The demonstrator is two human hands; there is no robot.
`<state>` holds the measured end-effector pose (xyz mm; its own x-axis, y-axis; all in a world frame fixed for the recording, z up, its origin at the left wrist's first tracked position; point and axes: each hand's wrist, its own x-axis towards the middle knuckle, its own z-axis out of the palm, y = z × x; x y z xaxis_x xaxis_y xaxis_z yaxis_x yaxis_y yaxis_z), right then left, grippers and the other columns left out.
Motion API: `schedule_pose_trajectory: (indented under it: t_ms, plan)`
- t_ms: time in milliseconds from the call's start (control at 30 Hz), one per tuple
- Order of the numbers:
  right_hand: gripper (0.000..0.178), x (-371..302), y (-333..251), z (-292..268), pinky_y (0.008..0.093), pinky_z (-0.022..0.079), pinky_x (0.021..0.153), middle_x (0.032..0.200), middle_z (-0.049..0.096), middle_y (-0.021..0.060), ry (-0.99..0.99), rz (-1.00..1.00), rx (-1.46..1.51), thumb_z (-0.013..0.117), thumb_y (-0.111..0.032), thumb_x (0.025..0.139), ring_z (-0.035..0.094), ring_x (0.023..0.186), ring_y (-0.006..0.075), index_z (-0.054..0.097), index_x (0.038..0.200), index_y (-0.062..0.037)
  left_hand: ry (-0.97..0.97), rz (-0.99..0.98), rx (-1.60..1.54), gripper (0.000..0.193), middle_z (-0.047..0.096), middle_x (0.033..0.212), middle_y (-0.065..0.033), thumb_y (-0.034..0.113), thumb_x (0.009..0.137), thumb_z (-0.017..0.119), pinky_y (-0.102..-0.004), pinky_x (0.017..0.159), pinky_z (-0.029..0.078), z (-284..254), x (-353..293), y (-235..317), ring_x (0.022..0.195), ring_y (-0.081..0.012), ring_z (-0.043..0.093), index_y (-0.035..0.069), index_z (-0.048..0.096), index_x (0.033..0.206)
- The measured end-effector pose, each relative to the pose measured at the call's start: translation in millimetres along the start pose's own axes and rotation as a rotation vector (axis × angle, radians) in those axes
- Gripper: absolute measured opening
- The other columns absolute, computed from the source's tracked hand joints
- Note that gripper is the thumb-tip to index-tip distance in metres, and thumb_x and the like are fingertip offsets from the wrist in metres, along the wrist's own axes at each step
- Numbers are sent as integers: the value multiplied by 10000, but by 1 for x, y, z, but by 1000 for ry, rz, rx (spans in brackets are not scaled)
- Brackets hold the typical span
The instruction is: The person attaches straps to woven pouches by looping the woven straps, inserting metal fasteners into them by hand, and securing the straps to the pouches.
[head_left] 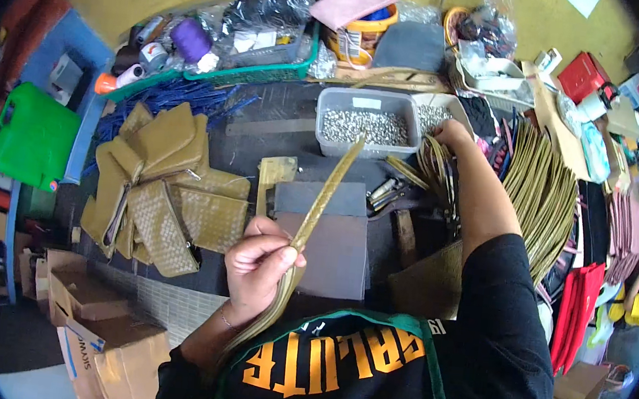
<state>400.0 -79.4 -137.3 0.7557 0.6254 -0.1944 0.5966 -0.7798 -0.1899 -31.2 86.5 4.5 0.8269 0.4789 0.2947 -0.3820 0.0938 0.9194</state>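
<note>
My left hand [262, 260] is closed, pinching a long olive-gold strap [328, 193] between thumb and fingers. One end of the strap points up to the near wall of a clear plastic tub [366, 151] of small silver metal pieces, and the rest trails down past my wrist. My right hand [453, 133] reaches out to the near edge of a pale tray [445, 102] holding more of these pieces. Its fingers are curled together; whatever they grip is too small to make out. Below that hand hangs a bundle of similar straps [436, 167].
Olive woven pouches [165, 218] are heaped at the left. Flat grey pieces [322, 246] lie in front of me, beside hand tools [389, 193]. More straps [538, 191] fan out at the right. Along the back stand a green basket [263, 69] and an orange bucket [360, 36].
</note>
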Motion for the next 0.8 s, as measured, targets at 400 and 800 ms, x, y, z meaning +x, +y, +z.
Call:
schedule_pose_trajectory:
  t_ms: [400,800]
  plan:
    - [245,1,-5,9,387,450,698,777,589,202,99,91,-171,542,-258,653,576,747,327,634,748,-52,-1,38,49,39,454,775,-71,-47,754,522,-223,604,474,-1,-11,1,654,-134,549,-49,547,784]
    - [88,-142,-140,-81,209,388,517,655,523,28,307,-285,1848,586,-84,760,469,556,102,519,794,-37,90,-61,231,32,478,712,-36,-18,735,567,-192,544,411,12,-2,6,623,-91,493,-42,581,719]
